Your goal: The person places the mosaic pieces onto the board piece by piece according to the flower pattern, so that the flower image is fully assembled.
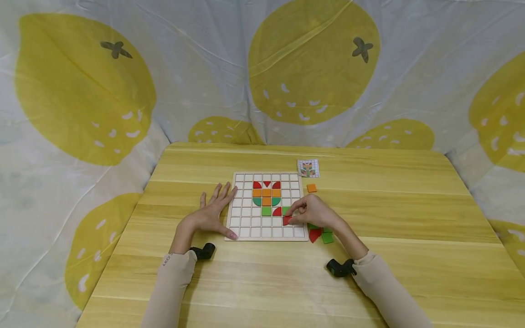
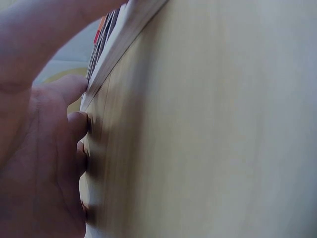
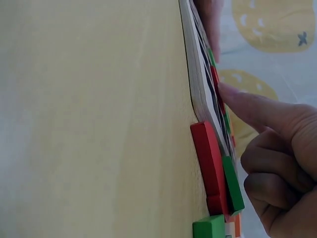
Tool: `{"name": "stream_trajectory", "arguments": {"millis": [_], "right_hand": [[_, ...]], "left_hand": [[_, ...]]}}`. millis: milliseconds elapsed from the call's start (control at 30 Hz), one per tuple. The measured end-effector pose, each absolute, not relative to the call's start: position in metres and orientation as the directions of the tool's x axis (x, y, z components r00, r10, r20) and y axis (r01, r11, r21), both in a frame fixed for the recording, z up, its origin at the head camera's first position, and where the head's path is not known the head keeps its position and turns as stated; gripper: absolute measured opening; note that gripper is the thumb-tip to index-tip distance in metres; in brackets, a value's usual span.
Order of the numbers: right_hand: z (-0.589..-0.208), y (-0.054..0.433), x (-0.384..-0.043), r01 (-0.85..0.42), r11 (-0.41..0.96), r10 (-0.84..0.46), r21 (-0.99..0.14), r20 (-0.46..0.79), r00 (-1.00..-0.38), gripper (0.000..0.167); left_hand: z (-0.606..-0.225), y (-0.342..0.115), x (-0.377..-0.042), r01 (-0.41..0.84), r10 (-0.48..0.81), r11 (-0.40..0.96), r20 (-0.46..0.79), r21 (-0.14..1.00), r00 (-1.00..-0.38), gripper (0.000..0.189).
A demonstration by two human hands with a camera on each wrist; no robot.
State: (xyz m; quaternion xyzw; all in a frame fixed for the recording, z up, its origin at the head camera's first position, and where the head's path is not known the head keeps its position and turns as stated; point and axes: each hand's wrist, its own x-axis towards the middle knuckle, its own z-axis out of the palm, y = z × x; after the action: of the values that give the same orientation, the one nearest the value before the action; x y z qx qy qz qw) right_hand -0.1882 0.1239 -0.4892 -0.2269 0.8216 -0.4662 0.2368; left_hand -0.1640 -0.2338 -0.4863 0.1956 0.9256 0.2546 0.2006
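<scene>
On a pale wooden gridded board (image 1: 256, 232), my right grip (image 1: 313, 211) pinches a flat red tile (image 1: 286, 221); my left grip (image 1: 209, 214), spread wide, touches the board's left edge.

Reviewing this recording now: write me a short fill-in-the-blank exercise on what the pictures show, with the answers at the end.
1. In the head view, the left hand rests at the ____ edge of the grid board.
2. The right hand has its thumb against a board piece coloured ____.
3. The board's uppermost filled row holds ____ red pieces.
4. The loose square nearest the picture card is coloured ____.

Missing words: left; red; three; orange.
</scene>
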Motion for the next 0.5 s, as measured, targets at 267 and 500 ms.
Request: {"name": "stream_trajectory", "arguments": {"millis": [267,500], "right_hand": [[-0.490,0.126,-0.191,-0.143,0.460,-0.586,-0.876,-0.179,-0.790,0.011],[-0.483,0.149,-0.201,-0.150,0.514,-0.493,-0.845,-0.148,-0.857,0.015]], "left_hand": [[-0.485,-0.233,-0.164,0.260,0.462,0.799,-0.276,0.542,-0.843,0.143],[-0.485,-0.233,-0.164,0.261,0.460,0.800,-0.272,0.540,-0.845,0.143]]}}
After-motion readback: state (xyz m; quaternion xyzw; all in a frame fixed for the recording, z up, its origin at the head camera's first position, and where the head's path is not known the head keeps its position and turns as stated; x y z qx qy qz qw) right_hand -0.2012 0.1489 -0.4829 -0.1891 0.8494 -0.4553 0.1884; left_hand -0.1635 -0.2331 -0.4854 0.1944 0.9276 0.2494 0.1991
